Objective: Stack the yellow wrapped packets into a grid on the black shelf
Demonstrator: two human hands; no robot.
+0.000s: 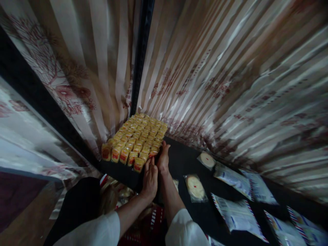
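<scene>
Rows of small yellow snack packs in clear wrappers (138,136) stand close together in the corner of a black shelf (176,153). My left hand (150,179) reaches to the near right edge of the rows, its fingers stretched out and its fingertips at the front packs. Beside it, my right hand (163,159) lies along the right side of the rows with its fingers extended. Both palms are turned towards the packs, and I see nothing gripped in either hand. Some of the fingers are hidden from view.
Flat round cakes in clear wrappers (195,187) lie right of my arms. Farther right are several white and blue packets (237,213). A red basket (156,218) with wrapped goods stands below the shelf. Pleated printed sheeting (217,78) and a dark post (142,54) bound the corner.
</scene>
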